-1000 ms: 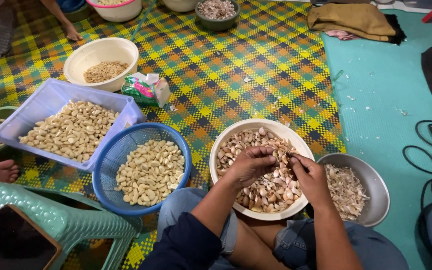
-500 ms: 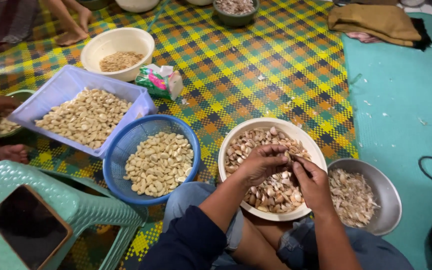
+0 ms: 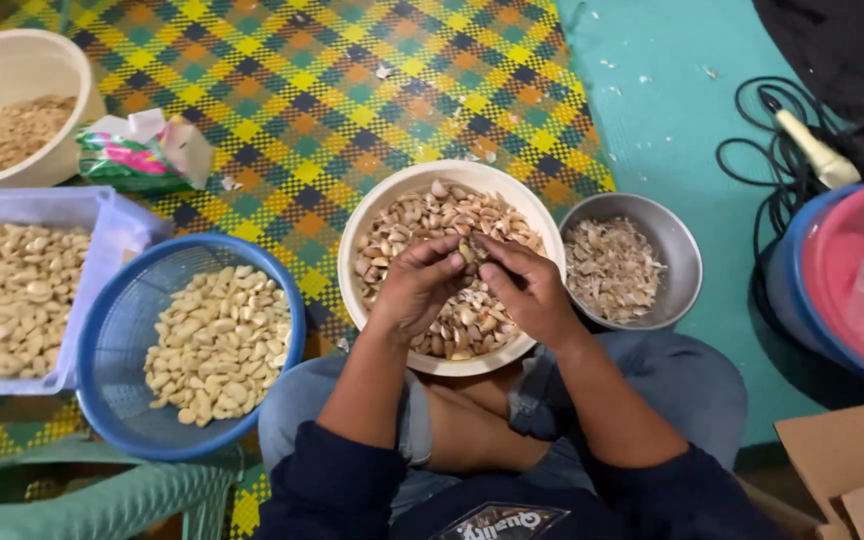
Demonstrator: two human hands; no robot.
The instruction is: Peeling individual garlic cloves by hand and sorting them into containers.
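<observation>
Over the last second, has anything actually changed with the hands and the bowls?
Hardly. Both hands, left hand and right hand, stay together over the cream bowl of unpeeled garlic, fingers working one clove. Only the view shifted, closer and rightward. The blue basket of peeled cloves, the lilac tray and the metal bowl of skins stayed put.

Bare mat (image 3: 352,80) ahead; blue basket (image 3: 132,300) left, steel bowl (image 3: 672,240) right.
</observation>
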